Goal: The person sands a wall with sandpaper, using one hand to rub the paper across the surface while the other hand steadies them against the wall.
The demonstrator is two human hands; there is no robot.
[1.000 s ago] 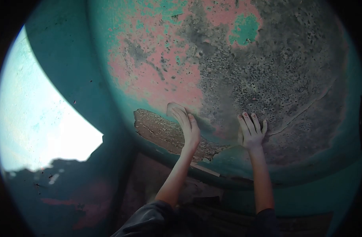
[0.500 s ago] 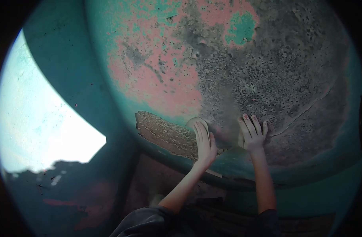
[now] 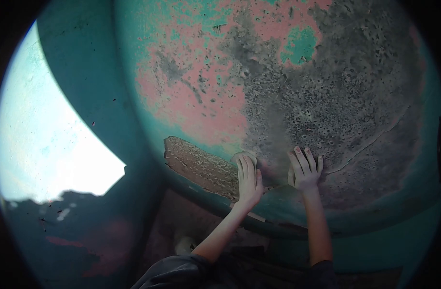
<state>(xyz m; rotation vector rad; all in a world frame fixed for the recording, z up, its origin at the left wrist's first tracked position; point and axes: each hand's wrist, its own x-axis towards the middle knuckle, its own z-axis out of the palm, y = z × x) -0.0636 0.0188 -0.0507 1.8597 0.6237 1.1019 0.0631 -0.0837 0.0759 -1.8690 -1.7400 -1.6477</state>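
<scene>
A curved wall (image 3: 191,103) in worn teal, pink and dark grey fills the middle and right. Against its lower part my left hand (image 3: 250,185) presses a thin, pale round-edged pad (image 3: 243,155) flat under its fingers. To the right, my right hand (image 3: 305,169) rests on the grey pitted area with its fingers slightly spread and nothing in them. Just left of my left hand lies a rough brown patch (image 3: 199,166) where the surface has come away.
A bright opening (image 3: 61,139) shows at the left, beside a teal side wall (image 3: 85,62). A raised lower edge (image 3: 302,230) runs beneath my hands. A long crack (image 3: 369,144) crosses the grey area at the right.
The view has shifted slightly, so the wall's marks sit a little lower. My left hand and the pad appear slightly lower in view; both hands stay against the wall.
</scene>
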